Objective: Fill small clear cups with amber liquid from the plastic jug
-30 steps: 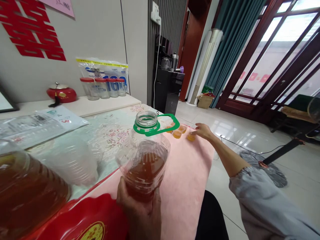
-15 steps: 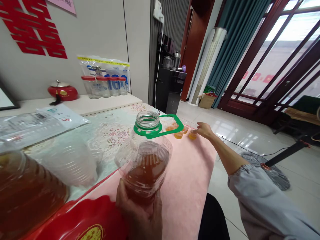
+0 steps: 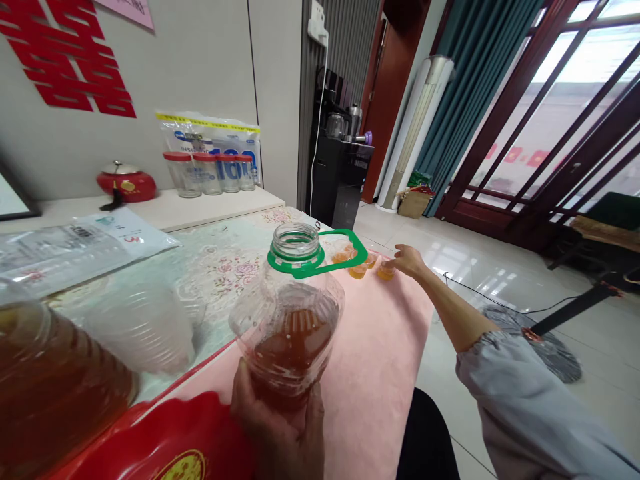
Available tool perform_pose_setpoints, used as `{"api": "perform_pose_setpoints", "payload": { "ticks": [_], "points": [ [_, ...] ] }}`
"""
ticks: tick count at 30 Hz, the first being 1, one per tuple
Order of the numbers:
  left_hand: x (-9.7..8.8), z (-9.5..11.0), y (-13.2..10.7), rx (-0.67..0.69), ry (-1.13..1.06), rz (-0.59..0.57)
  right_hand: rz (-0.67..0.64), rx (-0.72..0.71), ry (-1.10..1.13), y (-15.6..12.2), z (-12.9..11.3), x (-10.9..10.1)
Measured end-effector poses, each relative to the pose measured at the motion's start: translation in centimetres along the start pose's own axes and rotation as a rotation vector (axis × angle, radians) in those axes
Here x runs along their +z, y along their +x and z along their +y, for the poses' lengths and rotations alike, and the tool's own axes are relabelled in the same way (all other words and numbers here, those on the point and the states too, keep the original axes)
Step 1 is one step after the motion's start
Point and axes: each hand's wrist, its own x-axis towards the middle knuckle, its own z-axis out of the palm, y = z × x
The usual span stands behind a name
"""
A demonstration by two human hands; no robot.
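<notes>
My left hand (image 3: 280, 427) is wrapped round the lower part of a clear plastic jug (image 3: 295, 327), which holds amber-brown liquid. The jug's mouth is uncapped, and its green handle (image 3: 357, 250) sticks out to the right. With my right arm stretched far forward, my right hand (image 3: 410, 259) has its fingers at a small clear cup (image 3: 385, 271) of golden liquid on the pink cloth. Several similar cups (image 3: 357, 271) stand just left of it, partly behind the green handle.
A red scalloped tray (image 3: 170, 433) lies at the front left, beside a larger container (image 3: 55, 393) of brown liquid. Stacked clear plastic bowls (image 3: 145, 327) lie behind. Red-lidded jars (image 3: 179, 177) stand on the back ledge. The pink cloth (image 3: 370, 360) ends at the table's right edge.
</notes>
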Motion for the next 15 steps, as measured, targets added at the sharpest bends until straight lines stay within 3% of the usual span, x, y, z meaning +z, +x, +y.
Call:
{"api": "perform_pose_setpoints", "payload": {
  "ticks": [4, 15],
  "points": [
    [-0.27, 0.94, 0.02, -0.153, -0.163, -0.014, 0.008, 0.013, -0.012, -0.12, -0.19, 0.18],
    [-0.68, 0.70, 0.19, -0.113, -0.081, -0.076, 0.007, 0.031, -0.008, -0.47, -0.67, 0.14]
  ]
}}
